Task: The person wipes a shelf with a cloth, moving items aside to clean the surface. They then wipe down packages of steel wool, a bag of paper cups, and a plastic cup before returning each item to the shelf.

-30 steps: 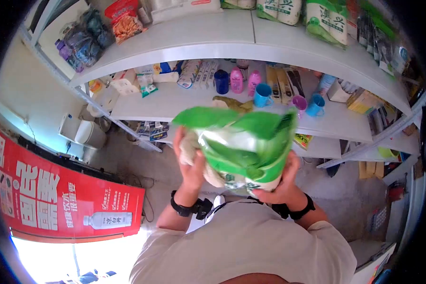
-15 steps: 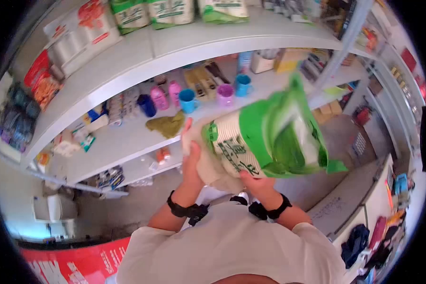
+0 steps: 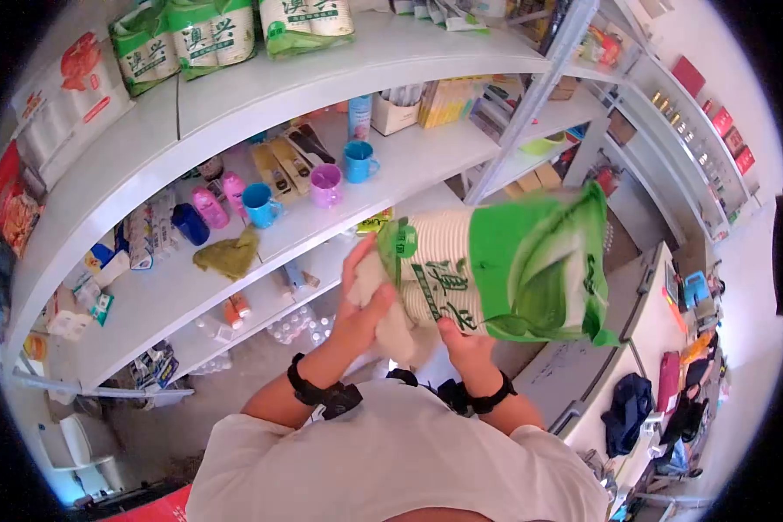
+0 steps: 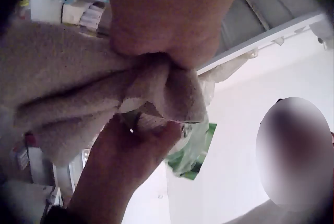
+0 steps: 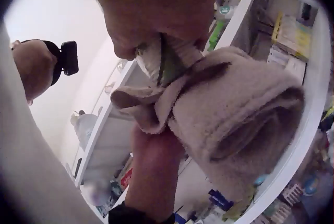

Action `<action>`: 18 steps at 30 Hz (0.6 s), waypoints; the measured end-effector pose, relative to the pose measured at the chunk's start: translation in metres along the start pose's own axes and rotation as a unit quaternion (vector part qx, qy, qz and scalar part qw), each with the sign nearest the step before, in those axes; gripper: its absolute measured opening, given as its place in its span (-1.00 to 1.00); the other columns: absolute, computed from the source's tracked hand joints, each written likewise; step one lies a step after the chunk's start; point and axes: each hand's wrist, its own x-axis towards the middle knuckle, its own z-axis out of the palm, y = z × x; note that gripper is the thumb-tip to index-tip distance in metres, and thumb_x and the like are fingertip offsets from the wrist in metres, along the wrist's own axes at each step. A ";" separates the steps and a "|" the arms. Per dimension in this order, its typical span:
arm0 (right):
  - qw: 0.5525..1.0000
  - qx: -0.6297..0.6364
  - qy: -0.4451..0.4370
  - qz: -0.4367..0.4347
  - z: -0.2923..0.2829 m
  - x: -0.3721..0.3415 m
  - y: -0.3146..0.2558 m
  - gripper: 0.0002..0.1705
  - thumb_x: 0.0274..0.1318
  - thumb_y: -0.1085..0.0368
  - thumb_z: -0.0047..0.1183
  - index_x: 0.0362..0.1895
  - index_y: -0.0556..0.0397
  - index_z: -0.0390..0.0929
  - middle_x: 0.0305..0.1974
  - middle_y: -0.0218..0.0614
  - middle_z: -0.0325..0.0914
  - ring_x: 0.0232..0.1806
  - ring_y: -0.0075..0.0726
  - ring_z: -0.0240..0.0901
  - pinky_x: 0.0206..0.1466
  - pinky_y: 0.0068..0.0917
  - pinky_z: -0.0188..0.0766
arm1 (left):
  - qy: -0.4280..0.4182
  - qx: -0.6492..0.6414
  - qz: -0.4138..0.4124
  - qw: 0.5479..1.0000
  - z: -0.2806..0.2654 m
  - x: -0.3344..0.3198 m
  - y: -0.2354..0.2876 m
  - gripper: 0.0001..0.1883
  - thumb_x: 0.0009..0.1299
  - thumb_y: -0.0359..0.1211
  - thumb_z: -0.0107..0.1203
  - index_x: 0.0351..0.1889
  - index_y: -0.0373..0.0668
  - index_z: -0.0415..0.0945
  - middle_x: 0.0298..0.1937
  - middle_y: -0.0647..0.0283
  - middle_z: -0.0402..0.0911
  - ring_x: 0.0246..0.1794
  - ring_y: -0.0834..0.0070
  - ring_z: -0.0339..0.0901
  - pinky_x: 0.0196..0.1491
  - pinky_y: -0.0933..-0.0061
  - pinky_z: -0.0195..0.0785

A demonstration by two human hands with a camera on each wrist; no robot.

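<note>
Held up in front of the chest is a green and clear package of stacked paper cups (image 3: 444, 270), lying on its side. The left hand (image 3: 357, 309) grips a beige cloth (image 3: 383, 313) bunched at the package's left end. Under the package's lower edge, the right hand (image 3: 471, 348) holds it with the thumb on the front; its other fingers are hidden. In the right wrist view the cloth (image 5: 235, 114) hangs in thick folds below the right hand (image 5: 162, 15).
Similar cup packages (image 3: 213, 35) stand on the upper shelf (image 3: 261, 96). Blue mugs (image 3: 259, 205), a purple mug (image 3: 326, 185), pink bottles and an olive cloth (image 3: 226, 254) are on the middle shelf. A white counter (image 3: 639, 322) with clothing is at the right.
The view has swung right, bringing the right-hand shelving and counter into sight. The package, earlier upright with its green top facing the camera, has been turned sideways, its printed cup side showing.
</note>
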 end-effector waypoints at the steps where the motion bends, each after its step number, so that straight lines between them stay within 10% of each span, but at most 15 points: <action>1: 0.999 -0.011 -0.030 -0.009 -0.002 0.000 0.003 -0.36 0.02 0.19 0.32 0.14 0.23 0.41 0.05 -0.17 0.53 0.06 -0.18 0.47 0.15 -0.28 0.38 | 0.018 0.021 0.026 0.999 -0.005 0.004 0.005 -0.24 0.44 -0.28 0.10 0.50 -0.09 -0.13 0.38 0.21 0.17 0.37 0.41 0.15 0.41 0.31 -0.02; 7: 0.970 0.154 -0.176 0.064 0.012 0.021 0.003 -0.24 0.06 0.18 0.30 0.27 0.22 0.26 0.18 -0.14 0.43 0.21 -0.15 0.37 0.28 -0.23 0.29 | 0.098 0.058 0.108 0.988 -0.017 0.014 0.020 -0.20 0.41 -0.18 0.15 0.50 -0.08 -0.09 0.28 0.25 0.23 0.32 0.42 0.20 0.37 0.34 0.04; 18: 0.922 0.177 -0.343 -0.036 0.029 0.087 0.023 -0.35 0.06 0.29 0.24 0.24 0.19 0.34 0.16 -0.11 0.45 0.16 -0.15 0.43 0.22 -0.27 0.37 | 0.183 0.088 -0.007 0.979 -0.014 -0.030 -0.012 -0.17 0.44 -0.15 0.11 0.52 -0.03 -0.19 0.41 0.24 0.13 0.40 0.36 0.09 0.43 0.24 -0.06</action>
